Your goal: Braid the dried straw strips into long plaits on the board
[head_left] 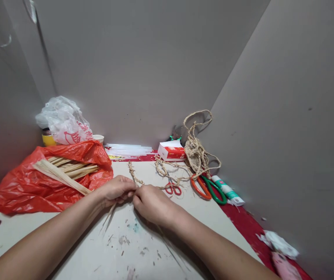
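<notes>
My left hand point(116, 190) and my right hand point(152, 203) meet over the pale work board point(132, 249), both closed in a pinch on the near end of a thin braided straw cord point(132, 173). The cord runs away from my fingers toward the back of the board. Loose straw strands point(108, 219) trail out below my left hand onto the board.
A red plastic bag point(27, 182) with flat straw strips point(64, 171) lies at the left. Small red scissors point(173, 189), orange-and-green scissors point(210, 188), a glue tube point(227, 190), a heap of braided cord point(196, 153), a red-white box point(171, 151) and clear sticks point(129, 149) sit behind. Grey walls close in.
</notes>
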`<action>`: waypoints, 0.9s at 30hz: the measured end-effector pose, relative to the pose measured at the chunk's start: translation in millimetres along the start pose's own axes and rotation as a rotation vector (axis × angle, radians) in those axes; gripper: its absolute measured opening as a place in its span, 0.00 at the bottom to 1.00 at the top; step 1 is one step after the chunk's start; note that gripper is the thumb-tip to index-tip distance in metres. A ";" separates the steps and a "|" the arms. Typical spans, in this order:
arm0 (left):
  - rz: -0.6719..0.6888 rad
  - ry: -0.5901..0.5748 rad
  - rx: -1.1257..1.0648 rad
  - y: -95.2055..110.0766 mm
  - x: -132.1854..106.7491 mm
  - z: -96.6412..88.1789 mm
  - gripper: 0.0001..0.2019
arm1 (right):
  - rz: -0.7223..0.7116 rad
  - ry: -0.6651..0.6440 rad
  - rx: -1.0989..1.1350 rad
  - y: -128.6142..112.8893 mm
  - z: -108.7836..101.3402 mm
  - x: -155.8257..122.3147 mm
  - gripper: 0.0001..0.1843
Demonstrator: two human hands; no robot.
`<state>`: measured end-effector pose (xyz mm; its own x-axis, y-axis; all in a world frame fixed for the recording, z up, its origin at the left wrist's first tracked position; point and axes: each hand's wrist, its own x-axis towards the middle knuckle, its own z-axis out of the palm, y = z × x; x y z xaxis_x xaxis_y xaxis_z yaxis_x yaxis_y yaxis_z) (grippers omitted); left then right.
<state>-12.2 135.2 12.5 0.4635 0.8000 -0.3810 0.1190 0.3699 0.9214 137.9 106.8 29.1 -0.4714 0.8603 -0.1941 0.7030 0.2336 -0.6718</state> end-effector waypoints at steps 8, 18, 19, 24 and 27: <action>0.044 -0.071 -0.043 5.6 -3.1 -7.2 0.11 | -0.096 0.214 0.107 8.1 -33.4 1.9 0.19; 0.058 -0.144 0.076 6.5 -3.9 -13.4 0.10 | 0.109 -0.202 0.603 20.1 -16.1 23.5 0.19; 0.065 -0.153 0.109 7.1 -4.3 -13.1 0.10 | 0.110 -0.208 0.597 21.0 -16.9 23.7 0.19; 0.097 -0.089 0.290 11.4 -7.1 -9.9 0.12 | 0.086 -0.355 0.673 30.8 -23.8 28.3 0.18; 0.134 0.000 0.489 14.4 -8.8 -9.1 0.12 | 0.134 -0.361 0.800 31.8 -20.1 31.2 0.13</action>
<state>-22.5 137.8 28.4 0.5028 0.8253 -0.2569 0.4556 -0.0004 0.8902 156.3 150.2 16.0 -0.6460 0.6307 -0.4300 0.2455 -0.3617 -0.8994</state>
